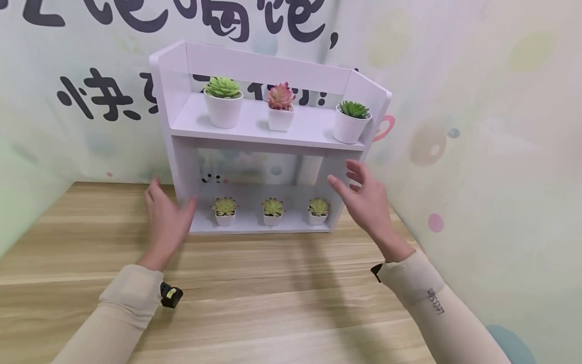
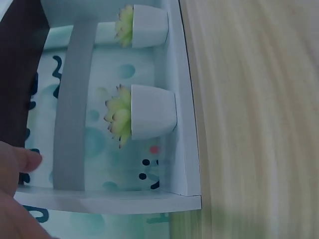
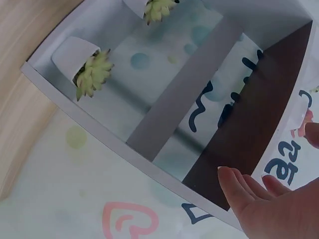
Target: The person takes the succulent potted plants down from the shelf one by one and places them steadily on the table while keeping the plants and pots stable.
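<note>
A white two-tier shelf point(image 1: 268, 139) stands on the wooden table. Its upper board holds a potted green succulent point(image 1: 224, 103), a potted pink succulent point(image 1: 280, 117) and a darker green potted plant point(image 1: 350, 124). Along the lower board are three small succulents in white pots, the left one point(image 1: 225, 217), the middle one point(image 1: 273, 217) and the right one point(image 1: 318, 217). My left hand point(image 1: 167, 217) is at the shelf's lower left side, thumb apart from the fingers. My right hand point(image 1: 369, 202), fingers spread and loosely bent, is by the right side panel. Neither hand holds anything.
The wooden table point(image 1: 254, 293) extends in front of the shelf. Behind it is a patterned wall point(image 1: 454, 151) with large dark lettering, close along the right side too. A black wrist device point(image 1: 171, 294) sits at the left cuff.
</note>
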Available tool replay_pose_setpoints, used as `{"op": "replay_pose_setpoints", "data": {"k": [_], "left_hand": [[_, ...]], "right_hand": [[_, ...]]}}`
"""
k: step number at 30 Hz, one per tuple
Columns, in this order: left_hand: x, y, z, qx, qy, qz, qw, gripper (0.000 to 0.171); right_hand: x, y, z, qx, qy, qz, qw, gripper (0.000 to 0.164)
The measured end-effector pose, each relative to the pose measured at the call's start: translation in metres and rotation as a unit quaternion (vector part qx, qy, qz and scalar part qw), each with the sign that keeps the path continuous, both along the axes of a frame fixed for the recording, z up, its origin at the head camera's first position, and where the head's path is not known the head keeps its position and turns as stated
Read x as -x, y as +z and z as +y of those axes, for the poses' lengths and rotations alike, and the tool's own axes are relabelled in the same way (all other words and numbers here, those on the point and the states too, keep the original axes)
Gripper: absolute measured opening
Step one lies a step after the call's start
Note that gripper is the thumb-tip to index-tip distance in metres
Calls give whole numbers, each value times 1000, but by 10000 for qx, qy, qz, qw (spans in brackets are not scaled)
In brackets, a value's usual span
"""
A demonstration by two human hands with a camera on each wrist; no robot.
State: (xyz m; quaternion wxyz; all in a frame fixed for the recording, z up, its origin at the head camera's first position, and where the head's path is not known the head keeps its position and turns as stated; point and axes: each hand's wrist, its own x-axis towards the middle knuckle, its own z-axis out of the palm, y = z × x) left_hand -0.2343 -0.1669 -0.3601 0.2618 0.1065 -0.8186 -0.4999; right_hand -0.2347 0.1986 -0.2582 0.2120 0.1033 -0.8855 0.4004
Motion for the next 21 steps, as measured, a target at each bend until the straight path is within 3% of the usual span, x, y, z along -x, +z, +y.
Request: {"op": "replay_pose_setpoints", "data": {"k": [4,8,16,21], "left_hand": [[15,2,-6,-105,-393,-77,9991,89],[27,3,-8,-310,-566,-57,9979,83],[47,9,-11,-292,-390,124,9987,64],[50,10,-13,-269,-419,106,9987,46]], "right_hand": [[5,9,1,244,-126,-67,9996,62],[8,15,2,438,-255,113,9986,60],[15,32,2,721,-406,423,9957,61],[18,42,0,818,-437,443,9947,63]]}}
